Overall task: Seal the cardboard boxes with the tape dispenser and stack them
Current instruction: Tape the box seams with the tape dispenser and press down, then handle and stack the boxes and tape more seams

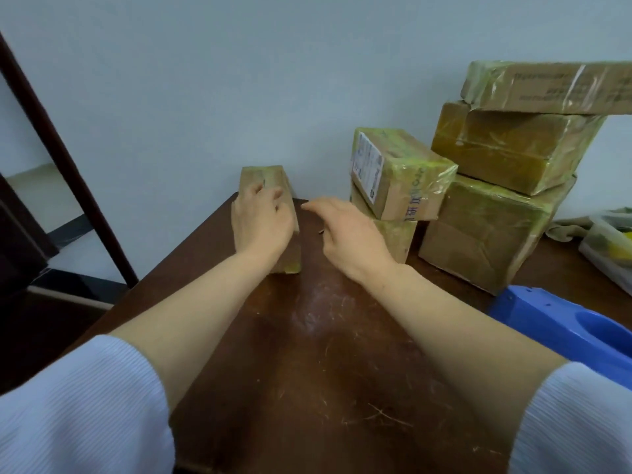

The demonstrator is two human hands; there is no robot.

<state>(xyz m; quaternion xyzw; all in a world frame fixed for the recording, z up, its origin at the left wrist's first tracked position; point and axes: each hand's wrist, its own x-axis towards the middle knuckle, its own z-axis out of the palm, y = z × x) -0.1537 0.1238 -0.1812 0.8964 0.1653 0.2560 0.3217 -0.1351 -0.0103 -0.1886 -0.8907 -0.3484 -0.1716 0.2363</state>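
Left hand (261, 220) clamps over the small box (270, 176) at the table's (307, 336) far left corner by the wall, fingers curled on its top; right hand (349, 234) hovers just beside, fingers spread, holding nothing. It looks light, stiff and tape-slick (take the side faces, not the shiny top). The taped stack (492, 227) waits on the right, and that blue thing (564, 323) is cut off, possibly the dispenser

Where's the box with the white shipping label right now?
In the head view, the labelled box sits right of centre by the wall, tilted atop another box, between the right hand and the tall stack.
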